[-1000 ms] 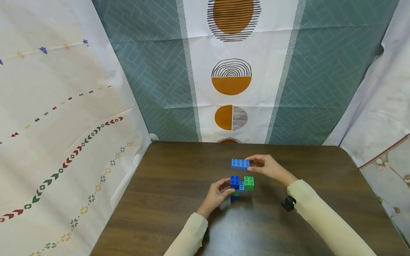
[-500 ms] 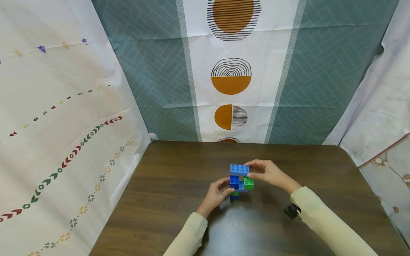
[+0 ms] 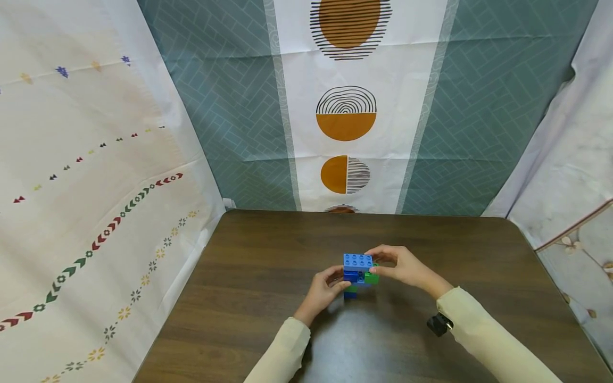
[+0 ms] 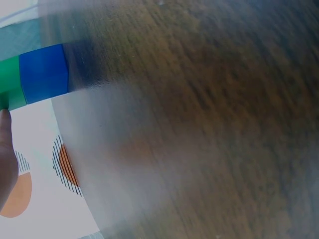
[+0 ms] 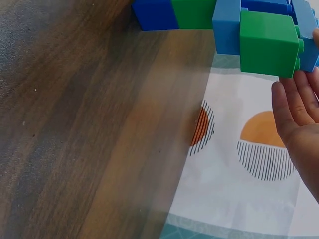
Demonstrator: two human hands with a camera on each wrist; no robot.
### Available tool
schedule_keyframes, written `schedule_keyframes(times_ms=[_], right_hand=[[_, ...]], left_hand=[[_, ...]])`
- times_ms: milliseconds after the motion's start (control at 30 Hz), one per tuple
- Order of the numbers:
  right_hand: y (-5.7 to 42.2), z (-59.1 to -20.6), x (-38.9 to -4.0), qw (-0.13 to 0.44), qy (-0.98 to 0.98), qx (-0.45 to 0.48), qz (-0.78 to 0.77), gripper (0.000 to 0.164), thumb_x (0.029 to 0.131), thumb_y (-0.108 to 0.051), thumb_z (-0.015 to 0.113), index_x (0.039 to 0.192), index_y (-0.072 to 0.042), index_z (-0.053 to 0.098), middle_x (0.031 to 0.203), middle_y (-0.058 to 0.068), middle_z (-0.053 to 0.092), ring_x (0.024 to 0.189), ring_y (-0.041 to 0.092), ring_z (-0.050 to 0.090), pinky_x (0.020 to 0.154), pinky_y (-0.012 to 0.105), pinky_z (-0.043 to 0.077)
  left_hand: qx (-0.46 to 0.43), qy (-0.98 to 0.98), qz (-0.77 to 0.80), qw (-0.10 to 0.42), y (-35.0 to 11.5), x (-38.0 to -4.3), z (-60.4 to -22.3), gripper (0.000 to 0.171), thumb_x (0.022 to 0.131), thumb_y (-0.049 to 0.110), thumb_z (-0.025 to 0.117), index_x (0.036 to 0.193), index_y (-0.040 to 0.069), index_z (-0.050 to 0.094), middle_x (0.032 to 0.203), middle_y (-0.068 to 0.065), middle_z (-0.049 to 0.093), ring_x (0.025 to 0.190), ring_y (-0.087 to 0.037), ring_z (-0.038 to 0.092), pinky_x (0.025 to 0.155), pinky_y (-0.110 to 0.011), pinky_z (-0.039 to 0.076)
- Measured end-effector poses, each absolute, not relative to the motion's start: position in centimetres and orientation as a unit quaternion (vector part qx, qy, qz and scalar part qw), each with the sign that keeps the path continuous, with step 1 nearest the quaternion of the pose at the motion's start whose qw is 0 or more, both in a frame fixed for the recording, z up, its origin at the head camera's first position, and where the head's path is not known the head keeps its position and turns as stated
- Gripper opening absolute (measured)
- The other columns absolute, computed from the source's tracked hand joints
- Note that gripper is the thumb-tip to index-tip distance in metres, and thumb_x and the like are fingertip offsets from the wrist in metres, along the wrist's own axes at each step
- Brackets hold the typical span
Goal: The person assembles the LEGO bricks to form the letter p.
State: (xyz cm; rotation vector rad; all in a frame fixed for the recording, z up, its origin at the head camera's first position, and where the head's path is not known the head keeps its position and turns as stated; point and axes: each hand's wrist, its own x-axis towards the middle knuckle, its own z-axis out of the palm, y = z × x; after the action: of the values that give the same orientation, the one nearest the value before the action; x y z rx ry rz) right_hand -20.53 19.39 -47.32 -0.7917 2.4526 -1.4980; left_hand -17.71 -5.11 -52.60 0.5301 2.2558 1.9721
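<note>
A stack of toy building bricks stands on the brown table (image 3: 268,255). At its base is a dark blue brick (image 4: 45,73), with a green brick (image 5: 193,14) over it. Higher up come a light blue brick (image 5: 227,27), then a dark blue one (image 3: 350,276) and a second green one (image 5: 266,44) side by side. My left hand (image 3: 321,295) holds the stack from the left side. With thumb and fingers my right hand (image 3: 399,268) pinches the right end of a long light blue brick (image 3: 357,261) at the top of the stack. Whether its studs are fully pressed together is hidden.
Behind the table's far edge hangs a teal and white cloth (image 3: 345,181) with orange circle prints. A patterned white cloth (image 3: 119,239) hangs at the left, and another pale cloth (image 3: 570,175) at the right. A black wrist camera (image 3: 439,324) sits at the right cuff.
My right hand has brought the long light blue brick down toward me, from above and behind the stack onto its top. The left hand has stayed on the stack.
</note>
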Motion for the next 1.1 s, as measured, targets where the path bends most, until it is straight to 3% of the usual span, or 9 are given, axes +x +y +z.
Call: schedule_keyframes(times_ms=[133, 300, 400, 500, 700, 900, 1100], right_hand=[[19.4, -47.4, -20.3, 0.077, 0.819, -0.273, -0.499, 0.036, 0.088, -0.016, 0.071, 0.122, -0.007, 0.062, 0.113, 0.007, 0.065, 0.101, 0.023, 0.062, 0.093, 0.05, 0.05], [19.3, -47.5, -20.0, 0.066, 0.824, -0.283, -0.486, 0.034, 0.088, -0.007, 0.07, 0.12, 0.0, 0.061, 0.111, 0.012, 0.065, 0.1, 0.03, 0.062, 0.091, 0.053, 0.05], [19.3, -47.4, -19.9, 0.06, 0.828, -0.289, -0.477, 0.034, 0.088, -0.005, 0.07, 0.12, 0.002, 0.061, 0.11, 0.014, 0.064, 0.099, 0.033, 0.061, 0.09, 0.048, 0.052], [19.3, -47.2, -19.9, 0.06, 0.83, -0.294, -0.47, 0.036, 0.088, -0.008, 0.07, 0.122, -0.002, 0.061, 0.112, 0.011, 0.064, 0.1, 0.029, 0.061, 0.09, 0.041, 0.052], [19.1, -47.3, -19.9, 0.046, 0.819, -0.324, -0.471, 0.04, 0.089, -0.013, 0.07, 0.126, -0.004, 0.06, 0.114, 0.006, 0.061, 0.1, 0.023, 0.06, 0.088, 0.05, 0.052], [18.4, -47.5, -19.9, 0.022, 0.816, -0.328, -0.476, 0.037, 0.088, -0.015, 0.072, 0.124, -0.01, 0.062, 0.114, 0.002, 0.061, 0.098, 0.017, 0.059, 0.086, 0.043, 0.054], [17.8, -47.5, -19.9, 0.005, 0.821, -0.318, -0.473, 0.03, 0.088, -0.014, 0.071, 0.118, -0.012, 0.065, 0.112, 0.002, 0.062, 0.097, 0.017, 0.059, 0.085, 0.046, 0.054]], left_hand=[[0.172, 0.737, 0.651, 0.05, -5.1, -17.7, -52.6, 0.034, 0.087, -0.002, 0.067, 0.119, -0.009, 0.06, 0.112, -0.024, 0.065, 0.108, -0.034, 0.062, 0.091, -0.029, 0.052], [0.172, 0.738, 0.65, 0.054, -5.2, -17.7, -52.7, 0.034, 0.087, -0.002, 0.067, 0.12, -0.009, 0.06, 0.113, -0.024, 0.065, 0.109, -0.034, 0.061, 0.091, -0.028, 0.052], [0.173, 0.74, 0.648, 0.054, -5.2, -17.7, -52.7, 0.034, 0.087, -0.001, 0.067, 0.12, -0.009, 0.06, 0.113, -0.024, 0.064, 0.109, -0.035, 0.061, 0.091, -0.029, 0.052], [0.174, 0.74, 0.647, 0.053, -5.2, -17.7, -52.6, 0.034, 0.088, -0.001, 0.067, 0.121, -0.009, 0.06, 0.113, -0.023, 0.064, 0.109, -0.035, 0.061, 0.091, -0.029, 0.052], [0.174, 0.739, 0.648, 0.056, -5.2, -17.6, -52.7, 0.033, 0.089, -0.001, 0.066, 0.12, -0.009, 0.06, 0.114, -0.023, 0.064, 0.109, -0.035, 0.061, 0.091, -0.029, 0.052], [0.173, 0.735, 0.653, 0.06, -5.2, -17.6, -52.7, 0.034, 0.088, -0.001, 0.066, 0.121, -0.008, 0.059, 0.114, -0.024, 0.064, 0.11, -0.035, 0.061, 0.091, -0.029, 0.052], [0.173, 0.732, 0.656, 0.062, -5.3, -17.7, -52.6, 0.034, 0.089, -0.001, 0.066, 0.121, -0.008, 0.06, 0.115, -0.023, 0.064, 0.11, -0.034, 0.061, 0.092, -0.029, 0.052]])
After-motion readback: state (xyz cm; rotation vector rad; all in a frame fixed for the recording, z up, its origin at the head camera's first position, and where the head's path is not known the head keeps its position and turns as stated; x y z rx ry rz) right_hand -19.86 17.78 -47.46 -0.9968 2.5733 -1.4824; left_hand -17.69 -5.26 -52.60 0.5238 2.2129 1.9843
